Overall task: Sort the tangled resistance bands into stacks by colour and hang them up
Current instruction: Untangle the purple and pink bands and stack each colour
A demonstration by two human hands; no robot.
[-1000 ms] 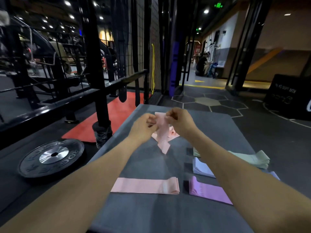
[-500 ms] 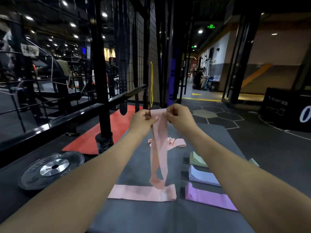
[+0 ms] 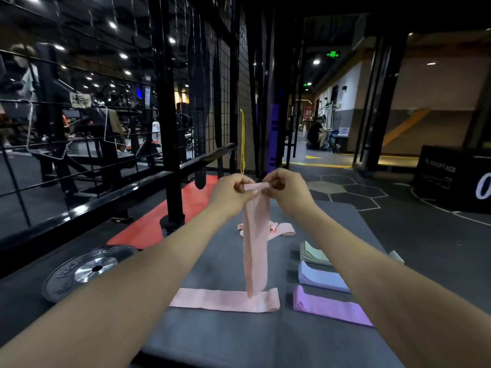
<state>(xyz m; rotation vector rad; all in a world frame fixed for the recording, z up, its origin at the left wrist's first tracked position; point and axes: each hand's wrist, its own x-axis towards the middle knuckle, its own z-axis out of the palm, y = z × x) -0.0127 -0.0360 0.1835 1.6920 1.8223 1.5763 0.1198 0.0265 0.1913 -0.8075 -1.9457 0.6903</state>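
I am in a commercial gym. A black steel rack (image 3: 170, 128) stands upper left, a weight plate (image 3: 90, 272) lies lower left, and a grey exercise mat (image 3: 212, 341) covers the floor at centre frame.

Dim gym: black wire cage (image 3: 164, 107), red mat (image 3: 159, 221), hexagon-marked floor (image 3: 353, 192), ceiling spotlights (image 3: 123, 55)

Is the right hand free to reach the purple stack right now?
Probably not yet: the right hand and left hand both pinch the hanging pink band. The purple stack lies unobstructed.
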